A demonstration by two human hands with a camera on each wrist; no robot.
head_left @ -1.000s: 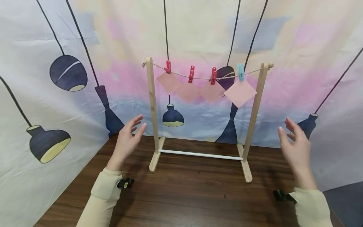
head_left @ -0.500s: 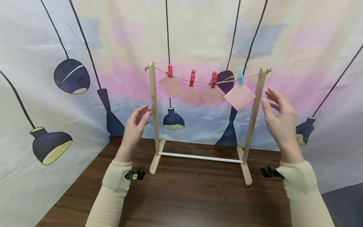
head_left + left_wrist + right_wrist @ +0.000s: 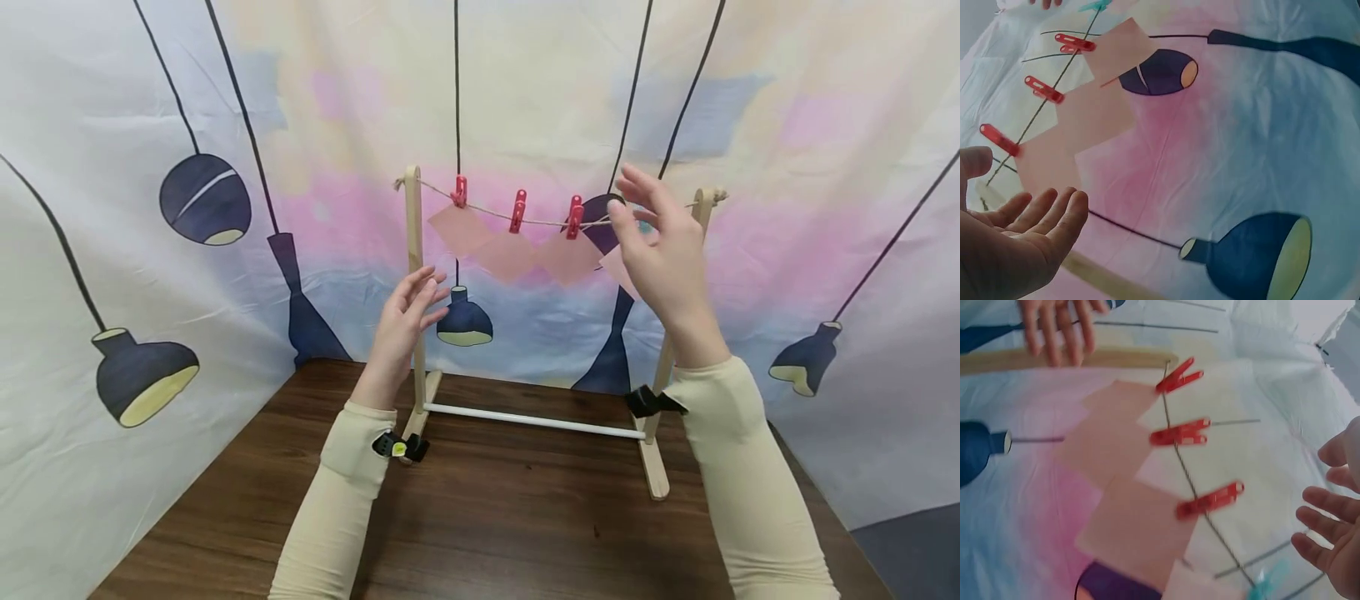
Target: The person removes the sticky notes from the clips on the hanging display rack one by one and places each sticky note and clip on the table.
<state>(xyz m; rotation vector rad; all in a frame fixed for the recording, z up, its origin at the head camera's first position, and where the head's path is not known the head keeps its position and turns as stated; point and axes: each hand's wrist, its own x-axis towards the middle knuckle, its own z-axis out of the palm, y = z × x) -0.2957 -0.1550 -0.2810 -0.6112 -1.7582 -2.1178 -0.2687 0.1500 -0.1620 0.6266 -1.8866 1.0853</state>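
Observation:
Several pink paper squares [image 3: 504,257] hang from a thin rope [image 3: 489,212] by three red clothespins [image 3: 518,211] and a light blue clothespin [image 3: 1266,582]. In the head view my right hand [image 3: 663,262] is raised in front of the rope's right end, covering most of the blue clothespin and part of the rightmost paper square [image 3: 619,271]. Its fingers are relaxed and hold nothing. My left hand [image 3: 405,327] is held up by the left post, below the leftmost paper square [image 3: 459,230], palm inward, with loose fingers and nothing in them.
The rope is tied between two wooden posts [image 3: 414,225] of a stand, joined low down by a white rod [image 3: 532,420]. It stands on a dark wooden table [image 3: 517,517]. Behind hangs a cloth backdrop [image 3: 540,92] printed with lamps.
My right hand has moved left and up, from beside the stand to in front of the blue clothespin. My left hand has moved right and slightly up, to the left post.

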